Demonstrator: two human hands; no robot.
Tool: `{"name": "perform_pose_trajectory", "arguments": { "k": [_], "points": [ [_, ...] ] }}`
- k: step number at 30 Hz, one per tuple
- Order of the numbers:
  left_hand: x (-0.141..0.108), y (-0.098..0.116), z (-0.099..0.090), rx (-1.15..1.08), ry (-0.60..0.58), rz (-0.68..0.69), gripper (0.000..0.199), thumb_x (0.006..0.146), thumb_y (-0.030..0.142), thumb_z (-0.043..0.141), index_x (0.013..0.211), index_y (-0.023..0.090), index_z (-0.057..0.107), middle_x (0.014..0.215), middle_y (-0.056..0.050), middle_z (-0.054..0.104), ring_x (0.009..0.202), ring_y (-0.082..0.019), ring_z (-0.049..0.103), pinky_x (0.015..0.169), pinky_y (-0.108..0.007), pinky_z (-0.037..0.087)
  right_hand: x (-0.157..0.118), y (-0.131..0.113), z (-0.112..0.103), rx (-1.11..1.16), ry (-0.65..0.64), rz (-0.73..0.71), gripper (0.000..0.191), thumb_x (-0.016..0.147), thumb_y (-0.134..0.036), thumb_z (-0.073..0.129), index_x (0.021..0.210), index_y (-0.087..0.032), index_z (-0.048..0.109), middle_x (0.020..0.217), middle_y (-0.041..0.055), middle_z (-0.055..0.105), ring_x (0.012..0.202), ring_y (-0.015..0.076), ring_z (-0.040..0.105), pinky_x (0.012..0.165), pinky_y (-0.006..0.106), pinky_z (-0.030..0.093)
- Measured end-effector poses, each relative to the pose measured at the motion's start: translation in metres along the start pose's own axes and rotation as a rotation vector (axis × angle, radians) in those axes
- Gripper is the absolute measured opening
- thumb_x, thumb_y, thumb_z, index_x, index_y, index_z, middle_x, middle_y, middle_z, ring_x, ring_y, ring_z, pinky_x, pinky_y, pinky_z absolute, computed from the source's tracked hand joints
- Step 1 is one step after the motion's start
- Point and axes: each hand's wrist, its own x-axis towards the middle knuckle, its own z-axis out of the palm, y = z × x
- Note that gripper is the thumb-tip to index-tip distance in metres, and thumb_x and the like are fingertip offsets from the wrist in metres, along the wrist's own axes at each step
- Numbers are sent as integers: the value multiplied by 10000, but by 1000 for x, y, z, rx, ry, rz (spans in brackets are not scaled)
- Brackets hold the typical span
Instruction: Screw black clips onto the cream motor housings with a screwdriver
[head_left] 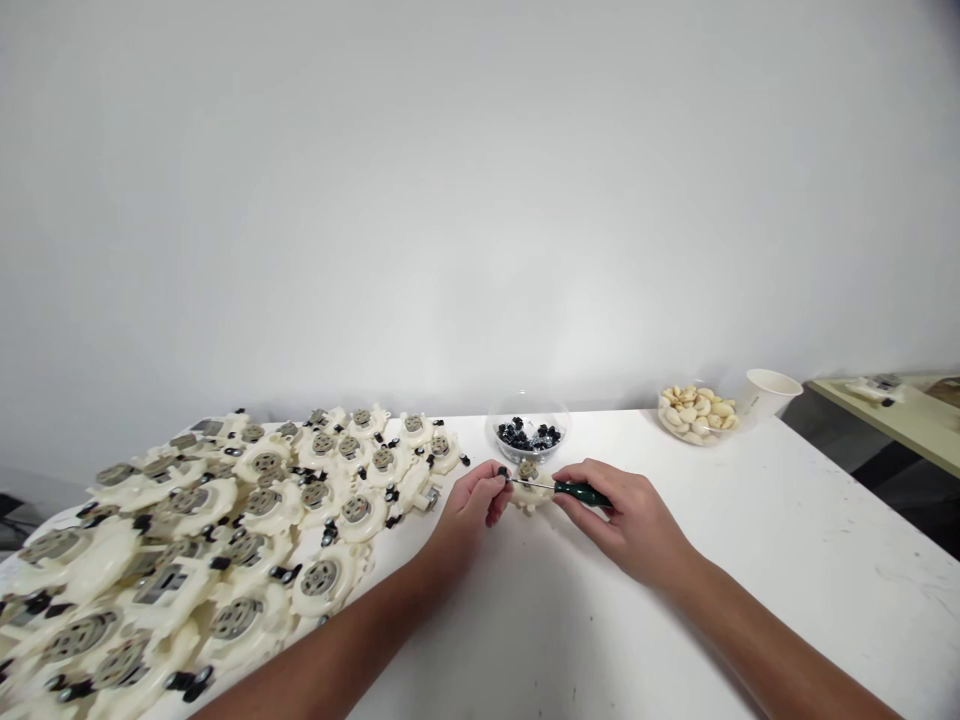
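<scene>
My right hand (622, 510) is closed around the dark green handle of a screwdriver (581, 493). Its thin metal shaft points left toward my left hand (471, 505). Between the left thumb and fingers sits a small black part (504, 473), and the screwdriver's tip meets it or lies right beside it; I cannot tell which. Just behind the shaft, a cream plastic housing (534, 497) with a grey round centre lies on the table, partly covered by the shaft and hands. A clear bowl (529, 452) with small black parts stands just beyond.
Many similar cream housings (247, 617) with grey discs and black fittings cover the table's left side. At the back right are a clear bowl of pale, rounded pieces (697, 413) and a white cup (771, 390). Another surface (892, 415) lies past the white table's (825, 580) right edge.
</scene>
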Motion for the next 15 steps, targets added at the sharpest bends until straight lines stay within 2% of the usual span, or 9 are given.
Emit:
{"name": "perform_pose_trajectory", "arguments": {
  "k": [8, 15],
  "points": [
    [0, -3, 0, -6, -23, -4, 286, 972, 298, 439, 701, 205, 426, 590, 46, 416, 584, -137, 359, 595, -283, 266, 0, 2, 2, -5, -6, -5, 155, 987, -287, 615, 1121, -249, 682, 962, 45, 738, 765, 173, 664, 647, 270, 507],
    [0, -1, 1, 53, -41, -13, 394, 1020, 494, 442, 746, 211, 434, 599, 52, 409, 579, -137, 354, 594, -280, 278, 1, 2, 1, -13, 3, -6, 148, 983, -282, 609, 1112, -252, 676, 965, 49, 733, 767, 178, 668, 644, 274, 518]
  ]
}}
